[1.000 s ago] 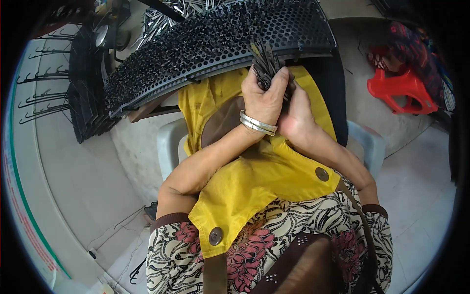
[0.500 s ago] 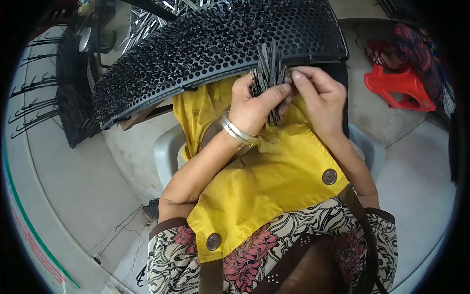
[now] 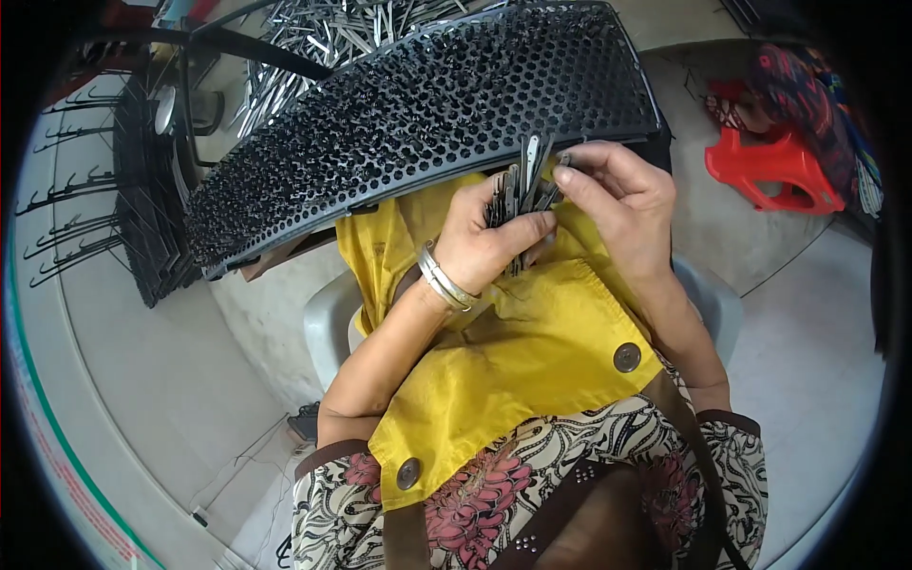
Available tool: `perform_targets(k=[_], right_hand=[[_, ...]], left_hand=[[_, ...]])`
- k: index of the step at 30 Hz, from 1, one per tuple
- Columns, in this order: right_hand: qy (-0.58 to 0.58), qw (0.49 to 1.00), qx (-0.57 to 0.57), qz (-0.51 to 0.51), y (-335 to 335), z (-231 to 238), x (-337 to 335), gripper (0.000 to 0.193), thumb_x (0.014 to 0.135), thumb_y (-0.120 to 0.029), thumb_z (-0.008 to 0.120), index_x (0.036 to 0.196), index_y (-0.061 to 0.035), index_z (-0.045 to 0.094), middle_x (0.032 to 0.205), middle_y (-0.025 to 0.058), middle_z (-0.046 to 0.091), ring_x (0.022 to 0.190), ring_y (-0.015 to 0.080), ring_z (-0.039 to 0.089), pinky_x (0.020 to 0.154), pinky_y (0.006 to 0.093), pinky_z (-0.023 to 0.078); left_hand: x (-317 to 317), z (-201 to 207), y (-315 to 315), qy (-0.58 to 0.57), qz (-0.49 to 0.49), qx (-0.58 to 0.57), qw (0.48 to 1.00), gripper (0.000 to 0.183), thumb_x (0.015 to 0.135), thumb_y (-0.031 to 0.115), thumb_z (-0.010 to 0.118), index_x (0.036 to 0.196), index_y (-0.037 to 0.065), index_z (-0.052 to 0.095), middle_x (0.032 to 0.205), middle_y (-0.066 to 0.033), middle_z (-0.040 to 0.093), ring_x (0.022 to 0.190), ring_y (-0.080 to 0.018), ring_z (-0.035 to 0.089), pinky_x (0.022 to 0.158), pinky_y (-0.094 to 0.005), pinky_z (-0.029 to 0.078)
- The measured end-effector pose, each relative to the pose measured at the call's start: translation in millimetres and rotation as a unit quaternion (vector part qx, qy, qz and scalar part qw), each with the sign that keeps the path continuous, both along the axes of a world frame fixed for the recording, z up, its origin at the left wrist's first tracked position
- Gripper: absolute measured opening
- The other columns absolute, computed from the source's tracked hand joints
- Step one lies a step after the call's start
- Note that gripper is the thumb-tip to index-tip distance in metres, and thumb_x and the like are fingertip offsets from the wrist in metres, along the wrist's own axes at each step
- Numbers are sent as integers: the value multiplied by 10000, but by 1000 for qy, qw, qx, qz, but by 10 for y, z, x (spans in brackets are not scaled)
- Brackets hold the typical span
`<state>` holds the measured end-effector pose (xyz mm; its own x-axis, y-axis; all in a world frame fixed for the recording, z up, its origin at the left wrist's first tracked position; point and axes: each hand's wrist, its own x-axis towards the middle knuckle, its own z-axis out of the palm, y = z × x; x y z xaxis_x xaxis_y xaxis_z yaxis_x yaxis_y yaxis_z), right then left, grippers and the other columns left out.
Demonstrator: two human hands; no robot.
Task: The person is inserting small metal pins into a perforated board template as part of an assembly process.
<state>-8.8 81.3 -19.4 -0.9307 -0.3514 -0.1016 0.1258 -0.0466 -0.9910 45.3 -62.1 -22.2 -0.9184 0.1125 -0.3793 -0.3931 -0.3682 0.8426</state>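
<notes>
My left hand [image 3: 483, 233] is closed round a bundle of thin dark metal strips [image 3: 514, 195], whose ends fan out above the thumb. One paler strip stands higher than the others. Just right of the bundle, my right hand [image 3: 622, 195] pinches one thin dark strip [image 3: 564, 161] between thumb and fingertips; most of that strip is hidden. Beyond both hands lies a long black perforated rack [image 3: 594, 71]. Small dark pieces crowd its holes on the left and middle, while holes toward the right end show bare.
Behind the rack lies a pile of silvery metal strips [image 3: 347, 28]. A dark bar [image 3: 261, 52] crosses over at the upper left. Dark hooked wires [image 3: 76, 195] stick out at far left. To the right stands a red plastic stool [image 3: 765, 166]. A yellow apron [image 3: 532, 332] covers my lap.
My right hand has drawn slightly up and away from the bundle, with a strip now showing at its fingertips. The rack and surroundings have shifted a little in view.
</notes>
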Motion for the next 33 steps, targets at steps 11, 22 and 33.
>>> perform_targets(k=[11, 22, 33], right_hand=[[126, 979, -25, -157, -50, 5, -376, 185, 763, 42, 592, 947, 55, 583, 754, 14, 571, 648, 42, 519, 586, 155, 422], [494, 846, 113, -169, -262, -114, -1073, 159, 731, -12, 652, 885, 6, 621, 718, 42, 627, 626, 58, 561, 583, 188, 444], [563, 806, 132, -122, -288, -91, -1213, 151, 715, 6, 647, 863, 1, 617, 764, 78, 624, 623, 129, 584, 567, 216, 449]], left_hand=[[-2, -65, 39, -17, 78, 16, 997, 58, 780, 3, 554, 827, -8, 522, 628, -40, 542, 466, -78, 471, 417, -207, 371], [-15, -60, 74, -17, 87, 17, 996, 48, 784, -1, 538, 827, -12, 520, 624, -31, 523, 471, -80, 465, 422, -207, 371], [-77, -50, 105, -16, 83, -3, 996, 106, 779, -17, 542, 884, -7, 522, 651, -78, 521, 473, -132, 455, 426, -226, 357]])
